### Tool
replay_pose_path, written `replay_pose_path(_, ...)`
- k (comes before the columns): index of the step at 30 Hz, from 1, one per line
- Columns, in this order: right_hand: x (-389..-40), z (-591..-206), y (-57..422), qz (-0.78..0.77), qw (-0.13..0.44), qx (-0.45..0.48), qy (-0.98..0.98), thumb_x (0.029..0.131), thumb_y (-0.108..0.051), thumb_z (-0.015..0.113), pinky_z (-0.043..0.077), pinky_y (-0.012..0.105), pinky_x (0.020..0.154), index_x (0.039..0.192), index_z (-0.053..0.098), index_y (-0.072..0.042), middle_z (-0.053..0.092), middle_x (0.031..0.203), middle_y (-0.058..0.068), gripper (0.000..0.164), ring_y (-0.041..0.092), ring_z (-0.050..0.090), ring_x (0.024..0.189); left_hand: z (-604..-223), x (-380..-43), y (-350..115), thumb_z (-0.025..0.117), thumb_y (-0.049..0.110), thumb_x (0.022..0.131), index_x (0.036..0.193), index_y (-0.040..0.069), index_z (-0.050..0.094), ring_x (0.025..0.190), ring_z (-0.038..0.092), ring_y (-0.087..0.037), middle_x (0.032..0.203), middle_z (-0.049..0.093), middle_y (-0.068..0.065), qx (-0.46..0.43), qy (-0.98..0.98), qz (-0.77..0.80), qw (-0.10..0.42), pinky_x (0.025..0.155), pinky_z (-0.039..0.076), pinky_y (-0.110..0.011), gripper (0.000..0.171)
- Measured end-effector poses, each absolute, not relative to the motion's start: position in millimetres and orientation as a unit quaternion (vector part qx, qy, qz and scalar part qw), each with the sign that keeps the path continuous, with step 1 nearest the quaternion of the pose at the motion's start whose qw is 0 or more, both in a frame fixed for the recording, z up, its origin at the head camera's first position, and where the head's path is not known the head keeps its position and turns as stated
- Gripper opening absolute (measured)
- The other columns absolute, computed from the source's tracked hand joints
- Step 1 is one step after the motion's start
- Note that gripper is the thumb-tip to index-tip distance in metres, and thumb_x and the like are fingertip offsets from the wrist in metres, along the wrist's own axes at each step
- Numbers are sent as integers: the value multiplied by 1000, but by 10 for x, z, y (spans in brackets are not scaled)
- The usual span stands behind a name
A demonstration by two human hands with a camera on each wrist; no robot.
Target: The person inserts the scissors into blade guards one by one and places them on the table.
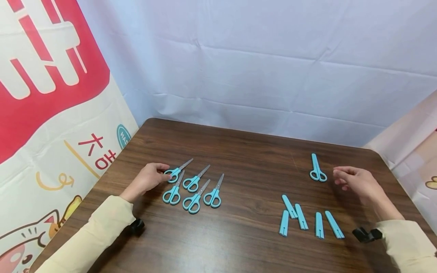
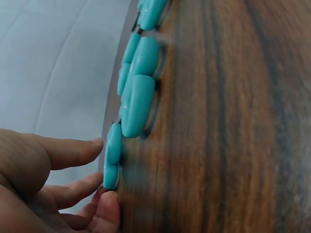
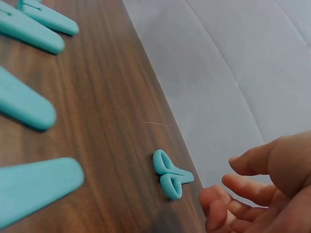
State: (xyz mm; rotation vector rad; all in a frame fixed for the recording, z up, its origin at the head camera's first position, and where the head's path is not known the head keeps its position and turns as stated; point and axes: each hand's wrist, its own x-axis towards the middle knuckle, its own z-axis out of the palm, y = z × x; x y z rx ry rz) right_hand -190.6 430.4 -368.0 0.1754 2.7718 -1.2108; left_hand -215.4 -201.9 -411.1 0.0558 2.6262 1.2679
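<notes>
Several teal-handled scissors (image 1: 192, 183) with bare metal blades lie grouped on the left of the table. My left hand (image 1: 150, 178) is at the handle of the farthest-left pair (image 1: 174, 173). In the left wrist view, the thumb and fingers stand apart around the end of that teal handle (image 2: 112, 155). On the right lies one pair of scissors (image 1: 317, 172) with a teal cover over its blades. Just right of it hovers my right hand (image 1: 356, 182), fingers loosely bent, holding nothing. Several loose teal blade covers (image 1: 301, 217) lie nearer me, left of the right hand.
The dark wooden table (image 1: 246, 163) has rounded far corners. A pale cloth (image 1: 256, 76) hangs behind it, and a printed red and white cloth (image 1: 78, 151) hangs along the left side. Black straps (image 1: 367, 235) show at both wrists.
</notes>
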Motion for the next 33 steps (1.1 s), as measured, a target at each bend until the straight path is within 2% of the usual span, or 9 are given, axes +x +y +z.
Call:
replay_pose_path(4, -1791, -3685, 4275, -380, 75, 48, 921, 110, -31, 50, 58, 30, 69, 142, 46, 17, 72, 106, 14, 57, 12, 65, 82, -4141, -2164, -1986, 72, 17, 97, 135, -5, 62, 98, 63, -28, 121, 68, -21, 26, 913, 394, 101, 85, 54, -43, 45)
replay_pose_path(9, -1683, -3682, 4245, -350, 91, 36, 932, 111, -30, 51, 59, 31, 69, 138, 49, 18, 70, 107, 19, 56, 16, 65, 81, -4145, -2166, -1940, 73, 16, 96, 132, -5, 66, 103, 61, -31, 128, 63, -25, 39, 929, 358, 81, 87, 53, -46, 42)
replay_pose_path(16, -1591, -3684, 4233, -318, 136, 24, 938, 109, -31, 55, 59, 31, 68, 133, 54, 17, 69, 98, 9, 54, 15, 63, 82, -4155, -2196, -1876, 73, 14, 96, 127, -5, 68, 106, 60, -33, 125, 64, -24, 43, 936, 344, 61, 88, 53, -47, 37)
replay_pose_path(20, -1537, -3696, 4190, -308, 154, 10, 939, 108, -29, 57, 57, 30, 66, 131, 55, 16, 66, 93, 7, 51, 16, 60, 79, -4163, -2211, -1855, 73, 15, 96, 126, -4, 68, 101, 60, -32, 119, 65, -22, 45, 940, 335, 54, 85, 53, -46, 36)
replay_pose_path(26, -1508, -3704, 4038, -286, 141, -10, 948, 106, -28, 61, 54, 30, 62, 128, 57, 15, 67, 92, 5, 48, 19, 60, 81, -4159, -2226, -1841, 74, 17, 93, 123, -4, 69, 93, 60, -29, 112, 67, -18, 44, 947, 315, 45, 80, 52, -46, 36)
replay_pose_path(31, -1515, -3708, 3903, -268, 129, -24, 954, 105, -26, 64, 54, 32, 65, 126, 60, 14, 69, 99, 7, 46, 20, 62, 85, -4138, -2255, -1834, 73, 12, 89, 115, -6, 71, 78, 60, -25, 96, 70, -14, 41, 945, 321, 38, 69, 50, -36, 31)
replay_pose_path(33, -1524, -3717, 3847, -264, 126, -32, 956, 104, -26, 65, 53, 33, 66, 125, 61, 13, 69, 100, 8, 45, 20, 62, 85, -4129, -2267, -1843, 72, 9, 88, 112, -6, 72, 80, 57, -26, 94, 69, -13, 36, 944, 326, 35, 68, 46, -34, 28)
